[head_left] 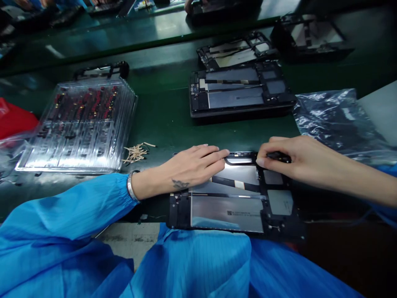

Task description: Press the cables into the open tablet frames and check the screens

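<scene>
**Both hands on an opened tablet chassis**

Left hand laid flat, palm down, fingers pressed together and stretched across the far left part of the tablet chassis. Right hand reaching in from the right, wrist low, fingertips pinching a small black component at the chassis's far edge. Beyond the left hand: stacked clear trays, scattered tan strips. Ahead of both hands: two more chassis.

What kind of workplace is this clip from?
Most likely an electronics assembly line. Both hands, left hand and right hand, rest on an opened tablet frame on a green bench, with more tablet frames beyond and stacked clear component trays alongside.
</scene>
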A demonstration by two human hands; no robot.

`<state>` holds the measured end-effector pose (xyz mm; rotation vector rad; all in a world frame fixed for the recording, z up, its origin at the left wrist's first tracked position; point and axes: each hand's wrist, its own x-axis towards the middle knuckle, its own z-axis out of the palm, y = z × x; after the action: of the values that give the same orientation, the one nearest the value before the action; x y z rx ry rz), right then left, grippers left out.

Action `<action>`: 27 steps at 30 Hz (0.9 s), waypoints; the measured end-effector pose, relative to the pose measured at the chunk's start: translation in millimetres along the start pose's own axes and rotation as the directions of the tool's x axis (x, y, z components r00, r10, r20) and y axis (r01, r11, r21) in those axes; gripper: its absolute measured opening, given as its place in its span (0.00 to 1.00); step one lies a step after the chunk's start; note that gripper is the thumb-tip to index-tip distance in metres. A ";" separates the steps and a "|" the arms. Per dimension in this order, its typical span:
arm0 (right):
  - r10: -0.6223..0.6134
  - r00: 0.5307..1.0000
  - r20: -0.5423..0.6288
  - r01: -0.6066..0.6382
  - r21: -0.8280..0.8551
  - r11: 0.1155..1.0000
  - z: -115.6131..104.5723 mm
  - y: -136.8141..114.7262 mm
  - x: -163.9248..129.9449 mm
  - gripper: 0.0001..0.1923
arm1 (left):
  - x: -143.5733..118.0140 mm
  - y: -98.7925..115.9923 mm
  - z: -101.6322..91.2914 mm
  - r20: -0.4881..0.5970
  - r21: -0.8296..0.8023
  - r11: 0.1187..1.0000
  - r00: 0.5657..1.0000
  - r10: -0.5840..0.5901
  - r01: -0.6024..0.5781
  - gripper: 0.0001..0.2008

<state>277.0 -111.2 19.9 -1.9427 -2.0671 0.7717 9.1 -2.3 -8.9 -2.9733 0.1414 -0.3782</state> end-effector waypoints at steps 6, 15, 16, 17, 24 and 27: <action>0.010 1.000 -0.003 -0.010 0.044 0.999 -0.7 -0.2 0.7 0.22 | 4.3 3.2 -11.1 0.036 0.156 0.983 0.995 0.096 -0.101 0.12; -0.046 0.998 -0.034 0.044 -0.041 0.998 2.4 -3.9 -0.4 0.18 | -1.2 -10.3 -7.8 0.009 0.003 0.995 0.995 0.095 -0.095 0.19; -0.053 0.998 -0.036 0.050 -0.066 0.997 3.0 -4.7 -0.6 0.18 | -1.3 -10.7 -8.2 0.019 0.013 0.995 0.995 0.102 -0.102 0.19; -0.059 0.997 -0.039 0.056 -0.088 0.995 3.7 -5.3 -0.8 0.17 | -1.2 -10.8 -8.9 0.026 0.025 0.994 0.994 0.108 -0.109 0.19; -0.056 0.998 -0.022 0.052 -0.156 0.986 6.6 -6.4 0.1 0.15 | 0.7 -8.7 -11.9 0.038 0.071 0.988 0.990 0.132 -0.135 0.19; -0.048 0.999 -0.004 0.046 -0.180 0.983 6.3 -6.6 0.6 0.15 | -0.2 -8.3 -11.0 0.037 0.078 0.988 0.991 0.131 -0.133 0.19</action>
<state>268.1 -112.0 17.8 -1.9743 -2.2394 0.5840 6.7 4.5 2.9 -2.8696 0.3107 -0.3120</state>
